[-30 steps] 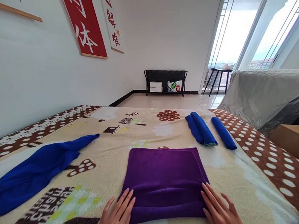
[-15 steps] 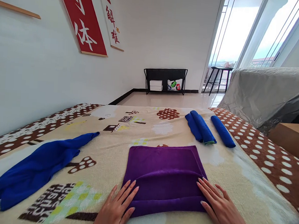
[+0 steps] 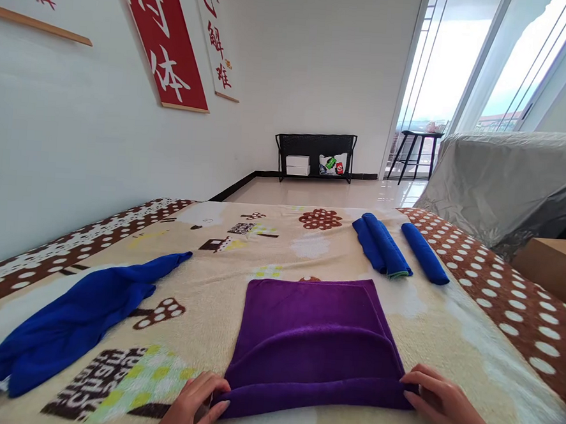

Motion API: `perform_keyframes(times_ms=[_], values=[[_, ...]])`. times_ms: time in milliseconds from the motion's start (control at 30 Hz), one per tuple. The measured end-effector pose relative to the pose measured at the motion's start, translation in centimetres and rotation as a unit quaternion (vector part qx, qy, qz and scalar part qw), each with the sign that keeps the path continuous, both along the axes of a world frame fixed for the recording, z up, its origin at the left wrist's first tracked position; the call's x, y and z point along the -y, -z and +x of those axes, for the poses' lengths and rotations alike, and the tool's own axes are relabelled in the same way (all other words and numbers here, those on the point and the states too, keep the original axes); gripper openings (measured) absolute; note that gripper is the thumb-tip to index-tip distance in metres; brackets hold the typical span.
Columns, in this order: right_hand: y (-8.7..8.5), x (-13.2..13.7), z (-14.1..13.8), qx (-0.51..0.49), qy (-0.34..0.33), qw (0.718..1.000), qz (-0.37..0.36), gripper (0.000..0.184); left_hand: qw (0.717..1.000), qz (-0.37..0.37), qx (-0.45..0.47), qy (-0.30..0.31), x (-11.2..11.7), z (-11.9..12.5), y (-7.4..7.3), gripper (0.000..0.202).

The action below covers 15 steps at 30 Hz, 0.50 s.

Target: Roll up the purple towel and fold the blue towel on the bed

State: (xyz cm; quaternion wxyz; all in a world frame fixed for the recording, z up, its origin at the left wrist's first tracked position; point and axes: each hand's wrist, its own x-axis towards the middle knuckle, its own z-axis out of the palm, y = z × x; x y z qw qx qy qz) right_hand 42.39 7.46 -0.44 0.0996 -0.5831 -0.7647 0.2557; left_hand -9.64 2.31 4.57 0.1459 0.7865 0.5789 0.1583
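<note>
A purple towel (image 3: 314,332) lies on the patterned blanket in front of me, its near edge turned over into a narrow flat band. My left hand (image 3: 197,402) pinches the left end of that band between thumb and fingers. At the right end, my right hand (image 3: 437,397) pinches the band the same way. A raised wrinkle curves across the towel's middle. To the left, a crumpled blue towel (image 3: 82,318) is spread out loosely with a small white tag at its near end.
Two blue rolls, a partly unrolled-looking one (image 3: 384,244) and a neat one (image 3: 424,254), lie far right on the blanket (image 3: 280,250). Beyond stand a black rack (image 3: 315,156), a stool (image 3: 416,153), plastic-covered furniture (image 3: 510,181) and a brown box (image 3: 552,267).
Both hands lay flat on the towel's sides with fingers spread. They have come nearer to me and closed on the two ends of the folded near edge.
</note>
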Motion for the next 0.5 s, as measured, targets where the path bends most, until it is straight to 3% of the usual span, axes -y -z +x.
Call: perform_keyframes(times_ms=[67,133,233,300,400,433,500], values=[[-0.1,-0.4,-0.4,-0.002,0.008,1.0,0.02,0.048,1.0,0.015,-0.017,0.009,-0.4,-0.2,-0.1,0.02],[0.1,-0.8,-1.6,0.017,0.025,0.988,0.151,0.038,0.992,0.114,-0.06,0.017,-0.7,0.0,0.6,0.015],[0.5,-1.0,-6.1,0.038,0.048,0.916,0.396,0.035,0.944,0.29,-0.158,0.008,-1.2,3.0,2.2,0.036],[0.4,-1.1,-10.2,0.026,0.006,0.876,0.482,0.043,0.918,0.345,-0.191,0.046,-2.0,7.0,2.7,0.048],[-0.4,-1.5,-14.8,0.051,-0.126,0.867,0.479,0.04,0.914,0.336,-0.169,0.151,-3.6,12.4,2.2,0.051],[-0.6,-1.7,-15.2,0.075,-0.156,0.874,0.455,0.045,0.921,0.314,-0.162,0.167,-4.2,13.2,1.9,0.051],[-1.0,-2.4,-13.9,0.126,-0.169,0.892,0.399,0.056,0.934,0.271,-0.167,0.164,-4.9,12.6,1.4,0.055]])
